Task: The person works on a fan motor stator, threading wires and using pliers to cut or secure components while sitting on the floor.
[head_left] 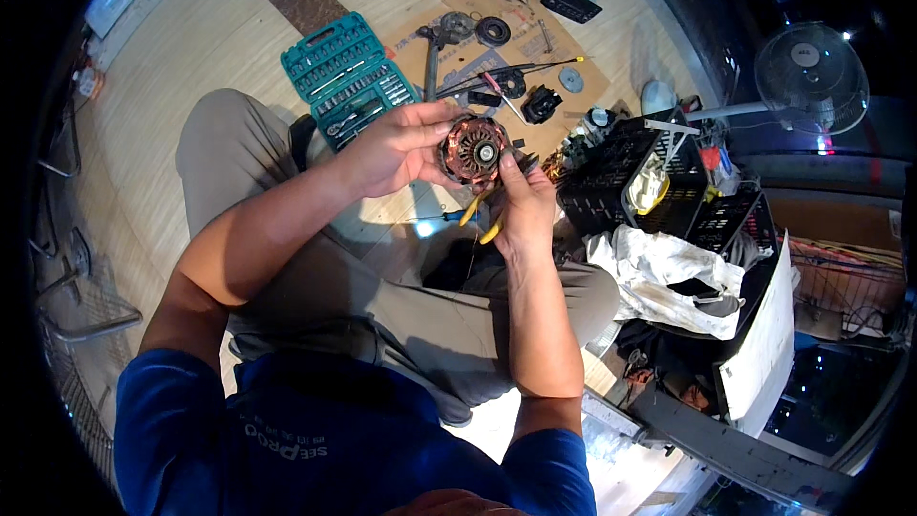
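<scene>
A round alternator core (470, 148) with copper windings and a metal shaft end at its centre is held up in front of my lap. My left hand (396, 151) grips its left side, thumb and fingers curved around the rim. My right hand (525, 201) closes on its right edge, thumb pressed near the shaft. A pair of pliers with yellow handles (492, 229) sticks out beside the right palm; its jaws are mostly hidden, and whether the hand grips it is unclear. On the floor below is a screwdriver with a blue handle (458, 215).
An open teal socket set (320, 67) lies ahead on the left. Cardboard (583, 62) holds a hammer (431, 62), a black ring (493, 32) and loose parts. At right are black crates (611, 191), a white cloth (659, 277) and a fan (812, 76).
</scene>
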